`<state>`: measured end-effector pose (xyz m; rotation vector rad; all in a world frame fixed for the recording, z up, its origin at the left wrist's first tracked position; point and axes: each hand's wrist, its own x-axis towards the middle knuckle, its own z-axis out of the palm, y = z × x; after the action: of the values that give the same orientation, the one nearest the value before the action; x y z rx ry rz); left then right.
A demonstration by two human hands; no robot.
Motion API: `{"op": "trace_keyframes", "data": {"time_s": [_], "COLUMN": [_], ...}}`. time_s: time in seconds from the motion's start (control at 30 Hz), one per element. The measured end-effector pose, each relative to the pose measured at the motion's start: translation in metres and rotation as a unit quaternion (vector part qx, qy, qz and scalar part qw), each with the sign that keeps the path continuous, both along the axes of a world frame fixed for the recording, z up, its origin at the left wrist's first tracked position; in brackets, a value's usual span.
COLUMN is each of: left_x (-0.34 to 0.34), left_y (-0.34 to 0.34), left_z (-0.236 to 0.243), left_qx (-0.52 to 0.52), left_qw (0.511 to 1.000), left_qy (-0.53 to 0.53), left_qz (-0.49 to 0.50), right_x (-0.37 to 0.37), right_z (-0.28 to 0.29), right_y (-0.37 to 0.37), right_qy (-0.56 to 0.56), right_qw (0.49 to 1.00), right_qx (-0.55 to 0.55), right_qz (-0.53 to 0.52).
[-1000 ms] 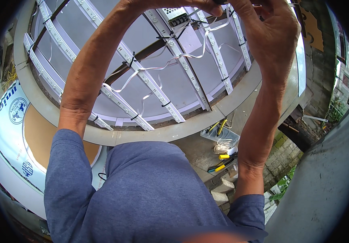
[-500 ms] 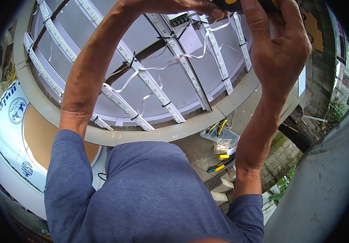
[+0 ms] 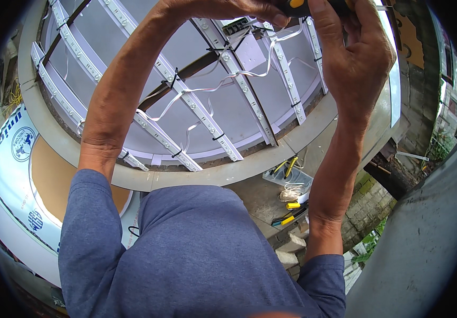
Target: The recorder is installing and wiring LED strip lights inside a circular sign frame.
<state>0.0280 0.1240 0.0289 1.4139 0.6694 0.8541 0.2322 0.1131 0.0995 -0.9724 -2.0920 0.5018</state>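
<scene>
At the top edge my right hand [image 3: 353,50] is closed round a black tool with yellow-orange parts [image 3: 326,7]; its full shape is cut off, so its exact kind does not show. My left hand [image 3: 247,9] is beside the tool's left end, thumb and fingers drawn together. What they hold is hidden. Below both hands lies a round panel with a pale rim [image 3: 207,177], crossed by white LED strips [image 3: 191,103]. White wires [image 3: 212,87] link the strips, tied with black cable ties. Near my left fingertips is a power supply with a black terminal block [image 3: 237,26].
Under the rim at the right, a clear plastic tray [image 3: 292,180] holds pliers and coiled cord; yellow-handled tools [image 3: 292,216] lie beside it. A printed, film-covered sheet [image 3: 11,153] stands at the left. Grey sheeting [image 3: 424,222] fills the lower right, near concrete blocks [image 3: 292,244].
My right hand and the black tool have shifted slightly left and up. My left hand has barely moved, and more of the terminal block shows beside it.
</scene>
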Motion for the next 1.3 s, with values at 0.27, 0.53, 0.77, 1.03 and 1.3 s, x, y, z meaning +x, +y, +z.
{"op": "trace_keyframes", "data": {"time_s": [0.27, 0.53, 0.77, 1.03, 1.3], "left_x": [0.0, -0.003, -0.011, 0.001, -0.005], "left_y": [0.004, 0.007, 0.004, 0.014, 0.01], "left_z": [-0.003, -0.007, -0.001, -0.024, -0.015], "left_qx": [-0.026, -0.024, -0.043, -0.044, -0.044], "left_qw": [0.999, 0.999, 0.996, 0.996, 0.995], "left_qy": [-0.004, 0.009, -0.025, -0.055, -0.052], "left_qz": [-0.028, -0.048, -0.075, -0.047, -0.075], "right_x": [-0.003, -0.025, -0.006, -0.03, -0.021], "right_z": [0.002, 0.02, 0.014, 0.059, 0.041], "right_y": [-0.004, -0.017, 0.002, -0.006, 0.002], "right_qy": [0.005, -0.054, -0.091, -0.174, -0.216], "right_qw": [1.0, 0.991, 0.988, 0.98, 0.97], "right_qx": [0.012, -0.091, -0.063, -0.07, -0.11], "right_qz": [-0.015, -0.084, 0.107, 0.07, -0.018]}}
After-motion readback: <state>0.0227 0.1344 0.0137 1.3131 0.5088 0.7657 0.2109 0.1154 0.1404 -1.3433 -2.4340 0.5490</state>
